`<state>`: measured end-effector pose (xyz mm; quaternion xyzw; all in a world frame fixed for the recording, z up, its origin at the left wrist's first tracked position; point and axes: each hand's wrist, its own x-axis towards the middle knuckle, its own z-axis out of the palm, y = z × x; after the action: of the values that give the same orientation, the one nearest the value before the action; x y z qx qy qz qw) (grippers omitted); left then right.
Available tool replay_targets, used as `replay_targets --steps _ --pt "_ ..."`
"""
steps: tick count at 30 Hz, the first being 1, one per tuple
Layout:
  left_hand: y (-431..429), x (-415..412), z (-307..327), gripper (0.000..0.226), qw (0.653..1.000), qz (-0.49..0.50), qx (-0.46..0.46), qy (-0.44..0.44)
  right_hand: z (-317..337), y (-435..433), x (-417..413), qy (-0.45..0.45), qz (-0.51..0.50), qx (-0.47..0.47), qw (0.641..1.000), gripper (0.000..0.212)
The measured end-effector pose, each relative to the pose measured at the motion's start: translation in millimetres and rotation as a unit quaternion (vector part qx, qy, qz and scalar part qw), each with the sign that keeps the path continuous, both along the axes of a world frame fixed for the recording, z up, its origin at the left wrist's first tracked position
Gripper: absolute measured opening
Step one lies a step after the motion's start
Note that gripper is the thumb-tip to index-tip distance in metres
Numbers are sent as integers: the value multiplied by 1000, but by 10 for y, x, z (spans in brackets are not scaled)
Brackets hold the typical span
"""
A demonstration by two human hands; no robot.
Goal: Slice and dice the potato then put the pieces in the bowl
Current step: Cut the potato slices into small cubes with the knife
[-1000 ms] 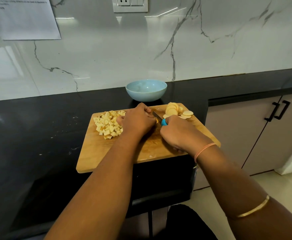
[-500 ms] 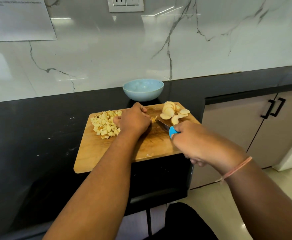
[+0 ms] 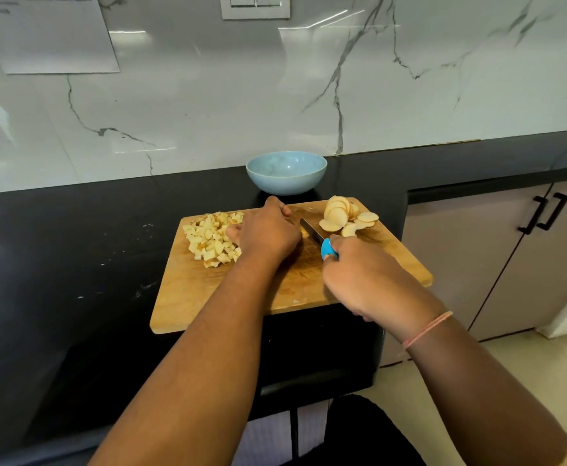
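A wooden cutting board lies on the black counter. A heap of diced potato sits on its left part. Round potato slices lean in a stack at its far right corner. My left hand is curled over the middle of the board; what lies under its fingers is hidden. My right hand grips the blue handle of a knife, whose blade points toward my left hand. A light blue bowl, with nothing in it, stands just behind the board.
The black counter runs left and right, with a marble wall behind it. Its front edge drops to grey cabinets with black handles at the right. A paper sheet and a wall socket hang above.
My right hand drew the knife back toward me and to the right, then moved forward again a little. My left hand stayed curled on the board.
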<state>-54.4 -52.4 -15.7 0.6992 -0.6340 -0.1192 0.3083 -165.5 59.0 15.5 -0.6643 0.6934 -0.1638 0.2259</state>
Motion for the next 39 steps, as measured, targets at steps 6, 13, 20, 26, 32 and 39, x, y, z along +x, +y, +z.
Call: replay_targets --steps 6,13,20,26,32,39 --pt "-2 -13 -7 15 1000 9 -19 -11 291 -70 112 28 9 24 999 12" --pt "-1 -9 -47 11 999 14 -44 -2 289 -148 24 -41 -28 99 994 37" --pt "-7 -5 -116 8 997 10 -76 -4 461 -265 33 -10 -12 83 996 19" --pt "10 -8 -121 11 997 7 -78 -13 392 -249 40 -7 3 80 997 18" --pt "63 -35 -92 13 997 25 -72 -20 259 -49 21 -13 23 65 998 29" --pt "72 -38 -86 23 997 -1 -61 -46 159 163 -158 -83 -19 85 993 31"
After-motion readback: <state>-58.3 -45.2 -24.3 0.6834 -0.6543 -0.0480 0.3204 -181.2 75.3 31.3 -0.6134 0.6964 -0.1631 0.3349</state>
